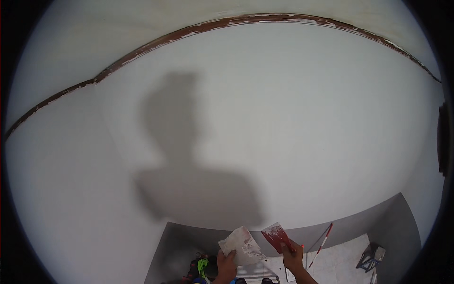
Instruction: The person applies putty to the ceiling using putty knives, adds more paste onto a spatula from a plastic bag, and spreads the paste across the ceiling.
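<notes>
At the lower middle, my left hand (227,266) grips a flat, pale, roughly square plate (242,246) smeared with whitish filler. To its right, my right hand (293,257) is closed around a red putty knife (276,237), its wide blade pointing up and left and caked with white filler. Plate and knife are a small gap apart, both held in front of the lower wall. Most of the fingers of my left hand are hidden behind the plate.
A white wall (283,118) fills the view, with a grey lower band (397,227) and a brown trim strip (255,19) above. Below stand a small stool (370,258), a red-and-white striped pole (322,244) and a pile with bright green cloth (202,266).
</notes>
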